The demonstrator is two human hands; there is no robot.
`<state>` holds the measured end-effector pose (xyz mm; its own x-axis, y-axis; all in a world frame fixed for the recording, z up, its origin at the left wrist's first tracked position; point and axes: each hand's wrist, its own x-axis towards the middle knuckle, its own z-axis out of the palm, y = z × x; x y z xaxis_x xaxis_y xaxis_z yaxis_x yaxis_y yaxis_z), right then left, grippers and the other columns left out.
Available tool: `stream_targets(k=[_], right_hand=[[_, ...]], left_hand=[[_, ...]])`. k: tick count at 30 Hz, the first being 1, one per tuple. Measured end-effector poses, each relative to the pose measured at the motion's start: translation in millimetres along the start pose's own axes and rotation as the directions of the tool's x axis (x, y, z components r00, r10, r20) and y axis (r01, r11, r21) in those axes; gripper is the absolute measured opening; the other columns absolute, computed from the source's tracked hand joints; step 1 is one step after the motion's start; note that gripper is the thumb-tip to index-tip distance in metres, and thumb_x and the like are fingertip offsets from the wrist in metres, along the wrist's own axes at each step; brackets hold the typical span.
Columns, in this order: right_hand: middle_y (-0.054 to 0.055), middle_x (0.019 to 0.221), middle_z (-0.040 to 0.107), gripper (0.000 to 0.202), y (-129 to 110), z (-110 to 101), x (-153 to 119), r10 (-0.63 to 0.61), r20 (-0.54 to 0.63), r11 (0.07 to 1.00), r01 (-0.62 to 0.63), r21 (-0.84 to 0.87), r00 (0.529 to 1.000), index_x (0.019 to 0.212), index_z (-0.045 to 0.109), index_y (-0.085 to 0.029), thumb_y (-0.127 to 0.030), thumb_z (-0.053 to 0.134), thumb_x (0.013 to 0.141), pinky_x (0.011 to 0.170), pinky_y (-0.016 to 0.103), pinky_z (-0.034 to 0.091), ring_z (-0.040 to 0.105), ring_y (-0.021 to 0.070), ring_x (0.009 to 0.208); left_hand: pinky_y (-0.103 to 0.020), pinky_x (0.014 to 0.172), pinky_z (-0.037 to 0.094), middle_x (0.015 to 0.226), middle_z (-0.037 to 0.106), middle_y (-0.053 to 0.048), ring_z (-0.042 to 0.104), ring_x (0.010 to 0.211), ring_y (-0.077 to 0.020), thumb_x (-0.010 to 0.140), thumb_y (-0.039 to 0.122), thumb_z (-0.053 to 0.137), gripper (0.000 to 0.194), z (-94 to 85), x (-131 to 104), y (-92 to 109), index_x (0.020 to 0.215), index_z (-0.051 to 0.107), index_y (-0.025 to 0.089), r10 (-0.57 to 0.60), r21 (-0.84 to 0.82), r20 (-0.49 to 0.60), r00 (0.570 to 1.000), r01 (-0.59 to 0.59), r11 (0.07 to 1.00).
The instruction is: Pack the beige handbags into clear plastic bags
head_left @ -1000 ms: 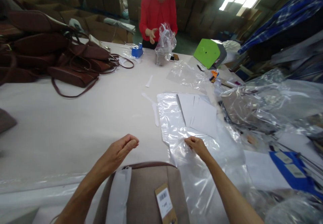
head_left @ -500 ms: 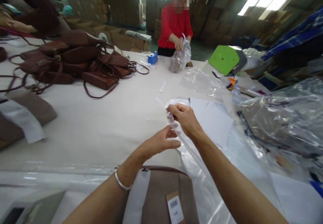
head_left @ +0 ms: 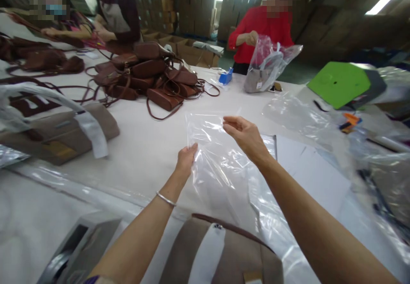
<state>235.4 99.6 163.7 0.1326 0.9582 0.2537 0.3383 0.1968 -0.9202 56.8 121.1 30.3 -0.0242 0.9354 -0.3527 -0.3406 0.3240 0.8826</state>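
A clear plastic bag [head_left: 218, 168] is spread between my hands over the table. My left hand [head_left: 186, 159] is closed on its left edge, thumb on top. At the bag's upper right edge, my right hand [head_left: 245, 136] pinches the film between thumb and fingers. Just below my hands, close to my body, stands a taupe handbag [head_left: 238, 254] with dark brown trim and a white wrapping strip across it. A tan tag shows at its lower edge, partly cut off by the frame.
Another taupe handbag [head_left: 60, 134] with a wrapped handle sits left. Brown bags [head_left: 144, 72] are heaped behind it. White sheets [head_left: 307, 173] and more plastic lie right, near a green box [head_left: 339, 83]. Across the table, a person in red [head_left: 259, 27] holds a plastic-covered bag.
The plastic bag has gone from a gathered strip to a spread sheet. My left hand has closed on its edge. My view has turned left, and the person in red has raised the plastic around their bag.
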Motion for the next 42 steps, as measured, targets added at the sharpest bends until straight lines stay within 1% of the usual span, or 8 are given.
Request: stream_targets(k=[3, 7, 11, 21, 30, 35, 38, 42], right_hand=[[0.004, 0.090, 0.075, 0.023, 44, -18, -30, 0.227, 0.053, 0.882, -0.182, -0.434, 0.972, 0.091, 0.074, -0.022, -0.041, 0.067, 0.080, 0.079, 0.036, 0.050, 0.068, 0.0206, 0.084], [0.003, 0.054, 0.062, 0.039, 124, -28, -72, 0.617, 0.090, 0.623, -0.416, -0.662, 0.782, 0.062, 0.062, -0.019, -0.055, 0.070, 0.075, 0.052, 0.031, 0.038, 0.055, 0.0162, 0.050], [-0.002, 0.052, 0.057, 0.039, 168, -11, -93, 0.694, 0.039, 0.681, -0.638, -0.360, 0.719, 0.071, 0.058, -0.020, -0.050, 0.082, 0.063, 0.047, 0.027, 0.039, 0.052, 0.0137, 0.046], [0.002, 0.079, 0.068, 0.046, 147, 8, -80, 0.737, 0.341, 0.468, -0.805, 0.365, 0.584, 0.091, 0.069, -0.020, -0.062, 0.075, 0.073, 0.068, 0.027, 0.055, 0.063, 0.0135, 0.070], [0.003, 0.089, 0.075, 0.038, 148, -3, -76, 0.596, 0.017, 0.691, -0.523, 0.498, 0.803, 0.080, 0.073, -0.022, -0.042, 0.088, 0.051, 0.103, 0.038, 0.053, 0.068, 0.0235, 0.095], [0.004, 0.117, 0.072, 0.040, 143, -34, -87, 0.248, -0.107, 0.942, -0.266, -0.204, 0.963, 0.104, 0.074, -0.024, -0.027, 0.057, 0.068, 0.116, 0.051, 0.040, 0.063, 0.0283, 0.117], [0.006, 0.123, 0.069, 0.049, 151, -56, -92, -0.060, -0.106, 0.851, -0.004, -0.525, 0.993, 0.112, 0.072, -0.023, -0.024, 0.046, 0.071, 0.116, 0.049, 0.042, 0.061, 0.0262, 0.121], [0.012, 0.126, 0.066, 0.054, 171, -76, -103, -0.011, -0.122, 0.804, -0.064, -0.591, 0.992, 0.116, 0.069, -0.017, -0.021, 0.047, 0.066, 0.115, 0.055, 0.041, 0.060, 0.0304, 0.122]], left_hand=[[-0.020, 0.053, 0.039, 0.054, 0.048, 0.008, 0.048, 0.050, -0.0073, 0.077, 0.046, 0.079, 0.041, -23.2, 22, 2, 0.075, 0.051, 0.017, -0.009, -0.108, -0.136, 0.991, -0.006, 0.994], [-0.031, 0.064, 0.054, 0.072, 0.062, -0.001, 0.062, 0.065, -0.0152, 0.081, 0.047, 0.076, 0.039, -48.0, 21, 0, 0.085, 0.055, 0.015, -0.116, -0.233, -0.023, 0.993, 0.108, 0.966], [-0.034, 0.070, 0.059, 0.084, 0.069, -0.004, 0.068, 0.074, -0.0176, 0.080, 0.027, 0.077, 0.022, -58.5, 13, -12, 0.088, 0.060, 0.015, -0.171, -0.273, 0.226, 0.959, 0.231, 0.934], [-0.015, 0.036, 0.022, 0.049, 0.050, 0.007, 0.037, 0.040, -0.0036, 0.060, 0.040, 0.092, 0.042, -30.2, 32, -18, 0.067, 0.060, 0.013, -0.032, 0.029, 0.161, 0.986, 0.028, 0.999], [-0.021, 0.056, 0.051, 0.081, 0.067, -0.001, 0.062, 0.067, -0.0124, 0.062, 0.043, 0.092, 0.046, -33.0, 19, -14, 0.085, 0.065, 0.014, -0.036, -0.065, 0.249, 0.968, 0.054, 0.996], [-0.016, 0.043, 0.046, 0.074, 0.065, -0.003, 0.058, 0.053, -0.0083, 0.078, 0.023, 0.083, 0.022, -51.7, 19, -5, 0.083, 0.064, 0.011, -0.187, -0.333, 0.230, 0.955, 0.257, 0.907], [-0.011, 0.044, 0.045, 0.073, 0.065, -0.003, 0.055, 0.051, -0.0043, 0.084, 0.009, 0.072, 0.012, -55.8, 25, -2, 0.079, 0.062, 0.012, -0.169, -0.399, 0.166, 0.972, 0.222, 0.890], [-0.011, 0.056, 0.053, 0.066, 0.064, 0.002, 0.060, 0.056, -0.0045, 0.083, 0.006, 0.071, 0.019, -55.8, 19, -13, 0.074, 0.056, 0.015, -0.137, -0.401, 0.015, 0.990, 0.132, 0.906]])
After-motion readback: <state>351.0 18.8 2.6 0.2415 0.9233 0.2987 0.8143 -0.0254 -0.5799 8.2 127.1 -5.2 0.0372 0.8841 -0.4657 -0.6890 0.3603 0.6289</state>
